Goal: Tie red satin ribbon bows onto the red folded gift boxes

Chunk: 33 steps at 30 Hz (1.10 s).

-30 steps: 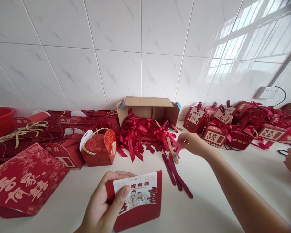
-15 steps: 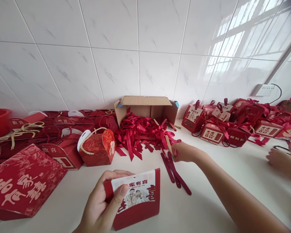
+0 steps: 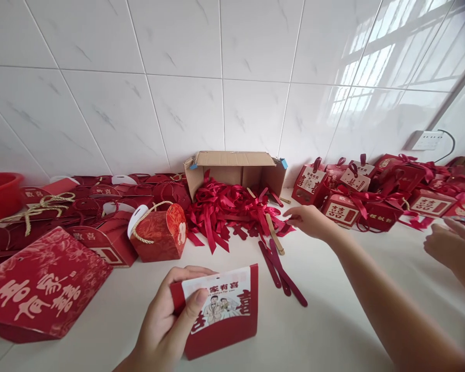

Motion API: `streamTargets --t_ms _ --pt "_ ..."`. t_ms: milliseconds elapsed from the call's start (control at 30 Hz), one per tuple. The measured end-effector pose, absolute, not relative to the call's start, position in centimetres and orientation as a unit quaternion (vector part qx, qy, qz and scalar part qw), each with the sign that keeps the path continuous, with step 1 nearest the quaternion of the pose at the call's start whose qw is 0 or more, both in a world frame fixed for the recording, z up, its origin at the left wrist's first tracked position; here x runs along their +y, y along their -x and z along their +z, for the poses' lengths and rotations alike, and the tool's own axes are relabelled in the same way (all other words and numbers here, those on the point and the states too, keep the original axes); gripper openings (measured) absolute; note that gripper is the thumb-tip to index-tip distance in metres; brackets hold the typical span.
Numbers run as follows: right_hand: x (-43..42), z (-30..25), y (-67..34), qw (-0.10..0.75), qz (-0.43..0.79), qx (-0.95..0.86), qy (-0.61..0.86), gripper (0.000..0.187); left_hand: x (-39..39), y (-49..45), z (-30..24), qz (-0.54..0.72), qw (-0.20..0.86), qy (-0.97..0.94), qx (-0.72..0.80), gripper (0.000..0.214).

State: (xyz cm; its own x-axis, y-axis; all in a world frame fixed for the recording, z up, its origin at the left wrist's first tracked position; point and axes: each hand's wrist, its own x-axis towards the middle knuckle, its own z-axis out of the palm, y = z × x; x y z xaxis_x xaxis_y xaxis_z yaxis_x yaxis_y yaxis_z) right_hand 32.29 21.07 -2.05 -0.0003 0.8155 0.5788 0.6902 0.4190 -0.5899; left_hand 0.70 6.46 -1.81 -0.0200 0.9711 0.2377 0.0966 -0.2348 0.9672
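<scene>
In my left hand is a folded red gift box with a white panel showing a wedding couple. My thumb presses on its front, and the other fingers are behind it. My right hand reaches to the right side of a heap of red satin ribbons, its fingers stretched out and slightly apart. A ribbon end lies close under these fingertips. Just left of them is a gold-coloured strip. Several dark red strips with rounded ends lie crossed on the white tabletop.
The ribbons spill from a cardboard box against the tiled wall. Red gift boxes with cord handles crowd the left, beside a red basin. Ribboned boxes stand to the right. Another person's hand is at the right edge.
My right hand has moved up and slightly right, away from the gold-coloured strip, whose lower end now shows. The left hand keeps holding the gift box. The other person's hand has shifted upward.
</scene>
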Motion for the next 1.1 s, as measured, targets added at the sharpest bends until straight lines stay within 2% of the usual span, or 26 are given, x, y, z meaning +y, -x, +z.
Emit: streamTargets --t_ms 67,133,433,633,800,867,967,1100 --pt "20.7 -0.5 -32.0 0.4 0.115 -0.741 0.527 0.014 6.4 -0.7 -1.8 0.538 0.411 -0.564 0.472 0.024" --pt "20.3 0.9 -31.7 0.371 0.134 -0.753 0.526 0.01 6.3 -0.9 -1.8 0.546 0.414 -0.545 0.483 0.026" --pt "16.7 4.1 -30.2 0.471 0.2 -0.761 0.398 0.014 6.2 -1.1 -1.6 0.539 0.403 -0.552 0.492 0.03" --pt "14.7 4.0 -27.6 0.459 0.47 -0.726 0.204 0.017 5.9 -0.9 -1.8 0.548 0.427 -0.585 0.417 0.014" --pt "13.6 0.6 -22.5 0.371 0.708 -0.6 0.024 0.019 5.1 -0.5 -2.5 0.505 0.397 -0.705 0.302 0.005" --pt "12.9 -0.6 -20.6 0.349 0.747 -0.566 0.014 0.021 4.8 -0.4 -2.7 0.486 0.396 -0.734 0.261 0.014" --pt "11.8 -1.5 -19.0 0.367 0.762 -0.53 0.058 0.028 4.7 -0.4 -2.7 0.47 0.404 -0.75 0.228 0.024" --pt "11.2 -1.6 -18.6 0.403 0.757 -0.503 0.107 0.034 4.8 -0.5 -2.6 0.478 0.403 -0.749 0.219 0.024"
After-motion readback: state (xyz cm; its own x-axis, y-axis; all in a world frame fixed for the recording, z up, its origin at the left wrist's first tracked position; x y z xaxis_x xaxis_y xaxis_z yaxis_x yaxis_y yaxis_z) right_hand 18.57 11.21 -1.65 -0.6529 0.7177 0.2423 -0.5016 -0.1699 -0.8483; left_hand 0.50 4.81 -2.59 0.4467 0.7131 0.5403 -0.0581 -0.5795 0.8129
